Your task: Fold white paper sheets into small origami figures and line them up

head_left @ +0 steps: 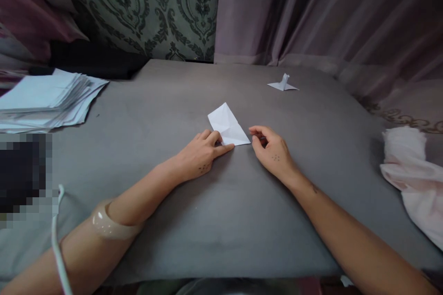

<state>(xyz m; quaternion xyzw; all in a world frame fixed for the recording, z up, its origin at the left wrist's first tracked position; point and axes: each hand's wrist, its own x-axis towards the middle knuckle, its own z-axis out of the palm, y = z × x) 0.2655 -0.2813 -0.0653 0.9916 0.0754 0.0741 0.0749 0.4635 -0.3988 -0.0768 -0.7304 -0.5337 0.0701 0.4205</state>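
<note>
A folded piece of white paper (226, 122) lies on the grey cloth of the table, with creases across its face. My left hand (206, 150) holds it down at the lower left, the index finger stretched along its near edge and the other fingers bent over it. Close to the paper's right corner is my right hand (273, 150), its fingers curled and parted from the thumb, with nothing seen between them. Whether the right thumb touches that corner I cannot tell.
Farther back on the right stands a folded white paper figure (284, 84). A stack of white paper (41, 99) lies at the left, near a black cloth (100, 60). Pinkish cloth (415, 175) sits at the right edge. A white cable (57, 239) crosses my left forearm.
</note>
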